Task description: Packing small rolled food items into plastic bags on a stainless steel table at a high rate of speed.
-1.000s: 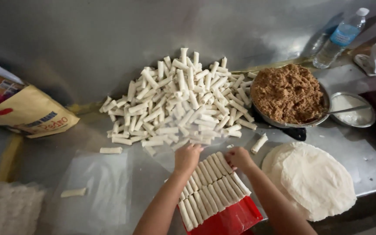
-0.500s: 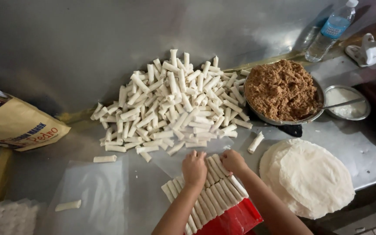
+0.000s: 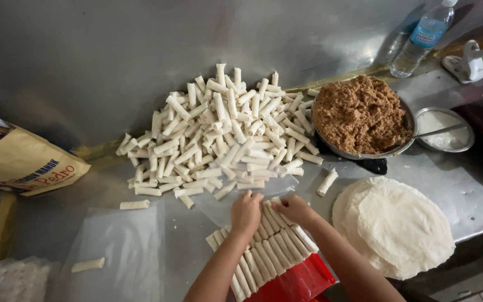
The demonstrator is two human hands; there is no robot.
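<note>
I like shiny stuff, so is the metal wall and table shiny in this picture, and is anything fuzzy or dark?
Head view: the metal wall shows only dull, smeared shine; the table gleams palest at right. The roll pile and both hands, left hand and right hand, look sharp. The corners darken, and the water bottle leans as if bent by the lens.

You're in a food-prep kitchen: steel worktop [image 3: 454, 190], heap of rolls [image 3: 219, 134], bowl of filling [image 3: 360, 114], wrappers [image 3: 395, 223].
</note>
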